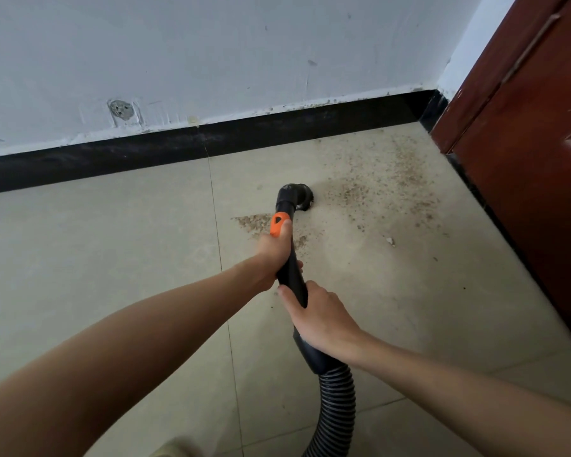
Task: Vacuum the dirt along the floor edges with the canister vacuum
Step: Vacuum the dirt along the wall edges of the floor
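We are looking down at a pale tiled floor [112, 258] where it meets a white wall [211, 54], with a black skirting board [178, 143] running along the bottom of the wall into a corner at the upper right. A dark red-brown door [524, 143] stands along the right side of that corner. Brown dirt [376, 189] lies scattered over the tiles between the corner and the middle of the floor, with a denser patch [254, 222] just left of the vacuum handle and a small pale chip [390, 241] lying apart to the right. The black vacuum handle [292, 268] points away from us toward the wall, and its nozzle [299, 196] sits down on the floor at the near edge of the dirt — close to the skirting board but not touching it. Our left hand [274, 255] is wrapped round the handle further up, the thumb laid along an orange switch piece [278, 223]. Our right hand [320, 318] grips the handle lower down, fingers curled over it, just above where the ribbed black hose [338, 400] joins and bends down out of the bottom of the view. The canister itself is out of sight. A bit of pale shoe [168, 450] shows at the bottom edge.
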The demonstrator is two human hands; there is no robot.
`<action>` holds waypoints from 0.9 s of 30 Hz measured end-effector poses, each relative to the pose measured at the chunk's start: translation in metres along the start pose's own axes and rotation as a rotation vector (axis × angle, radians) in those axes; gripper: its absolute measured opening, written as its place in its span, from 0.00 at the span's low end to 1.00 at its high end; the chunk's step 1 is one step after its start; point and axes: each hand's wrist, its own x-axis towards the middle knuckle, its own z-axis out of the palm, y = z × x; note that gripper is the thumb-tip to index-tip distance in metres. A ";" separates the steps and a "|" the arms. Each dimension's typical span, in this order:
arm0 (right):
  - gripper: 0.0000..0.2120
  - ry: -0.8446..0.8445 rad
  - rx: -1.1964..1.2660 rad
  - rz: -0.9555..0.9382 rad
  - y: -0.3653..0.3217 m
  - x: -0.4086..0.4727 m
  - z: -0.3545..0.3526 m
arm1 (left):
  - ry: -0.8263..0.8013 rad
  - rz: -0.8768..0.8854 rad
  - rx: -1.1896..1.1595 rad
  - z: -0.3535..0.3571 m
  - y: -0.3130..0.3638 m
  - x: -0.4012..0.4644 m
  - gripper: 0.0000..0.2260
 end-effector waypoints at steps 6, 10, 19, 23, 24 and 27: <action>0.21 0.032 0.036 0.037 0.012 0.000 -0.009 | -0.031 0.011 0.085 0.021 0.005 -0.001 0.20; 0.19 0.005 0.108 0.022 0.009 0.005 -0.017 | -0.051 -0.004 0.109 0.019 0.016 0.000 0.18; 0.20 -0.184 0.017 -0.126 -0.035 0.024 -0.006 | 0.080 0.005 -0.025 -0.047 0.021 -0.002 0.18; 0.20 -0.258 -0.058 -0.177 -0.052 0.026 0.008 | 0.203 0.032 -0.107 -0.077 0.004 -0.004 0.20; 0.20 -0.264 -0.060 -0.181 -0.053 0.026 0.010 | 0.211 0.026 -0.125 -0.081 0.002 -0.005 0.20; 0.20 -0.288 -0.083 -0.184 -0.049 0.019 0.015 | 0.203 -0.002 -0.158 -0.086 -0.008 -0.010 0.21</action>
